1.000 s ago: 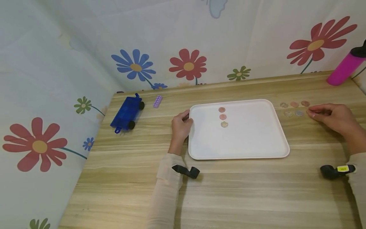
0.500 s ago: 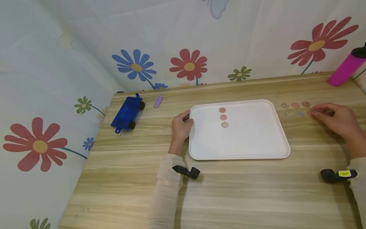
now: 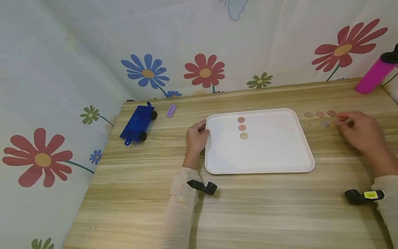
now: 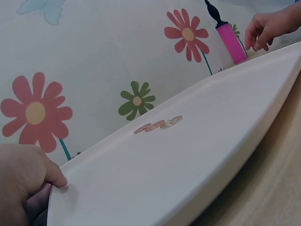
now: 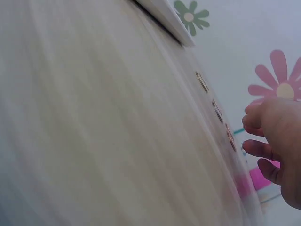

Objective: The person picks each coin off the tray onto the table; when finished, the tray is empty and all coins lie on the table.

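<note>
My left hand (image 3: 197,141) grips the left edge of a white tray (image 3: 264,155), its thumb on the rim. Three coins stand in a column on the tray: a copper coin (image 3: 241,119), another copper coin (image 3: 242,127) and a gold-coloured coin (image 3: 244,136). Right of the tray, more coins lie on the table in two short rows, among them a silver coin (image 3: 324,123). Beside these rows is my right hand (image 3: 362,129), thumb and index finger parted. In the right wrist view its fingers are loosely bent beside a copper coin (image 5: 230,138), with no coin visible between them.
A blue toy wagon (image 3: 138,123) with black wheels and a purple toy brick (image 3: 171,110) lie at the table's back left. A pink bottle-like cylinder (image 3: 374,74) with a black top stands at the back right. Flower-printed cloth hangs behind the wooden table (image 3: 264,214).
My right index finger and thumb, close together before, have come apart at the end of the coin rows. The right wrist has shifted slightly nearer to me. The left hand and tray stay put.
</note>
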`<action>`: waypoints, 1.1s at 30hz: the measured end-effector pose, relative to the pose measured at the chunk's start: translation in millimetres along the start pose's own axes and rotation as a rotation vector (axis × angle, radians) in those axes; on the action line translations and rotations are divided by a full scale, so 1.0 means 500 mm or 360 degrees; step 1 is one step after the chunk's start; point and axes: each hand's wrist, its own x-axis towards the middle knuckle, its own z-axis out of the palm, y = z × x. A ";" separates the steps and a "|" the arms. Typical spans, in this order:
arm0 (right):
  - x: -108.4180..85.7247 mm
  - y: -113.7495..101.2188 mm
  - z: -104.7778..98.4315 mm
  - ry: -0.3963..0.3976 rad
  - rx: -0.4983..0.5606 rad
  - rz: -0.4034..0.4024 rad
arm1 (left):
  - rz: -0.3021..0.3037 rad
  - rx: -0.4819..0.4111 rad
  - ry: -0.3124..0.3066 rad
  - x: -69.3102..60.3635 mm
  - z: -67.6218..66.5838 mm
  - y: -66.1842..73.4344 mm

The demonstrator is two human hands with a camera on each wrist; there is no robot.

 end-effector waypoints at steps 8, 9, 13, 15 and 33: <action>0.005 -0.064 0.026 -0.0099 -0.0083 -0.0261 | -0.0019 -0.0004 -0.0004 0.001 0.002 -0.001; 0.005 -0.073 0.029 -0.0101 -0.0106 -0.0300 | -0.0023 -0.0007 -0.0007 0.001 0.002 -0.001; 0.010 -0.109 0.042 -0.0142 -0.0168 -0.0420 | -0.0030 -0.0016 -0.0010 0.001 0.001 0.000; 0.013 -0.130 0.049 -0.0177 -0.0199 -0.0443 | -0.0027 -0.0014 -0.0005 0.001 0.001 0.000; 0.020 -0.266 0.130 -0.0263 -0.0195 -0.0813 | -0.0025 0.0022 0.0002 -0.001 -0.001 0.001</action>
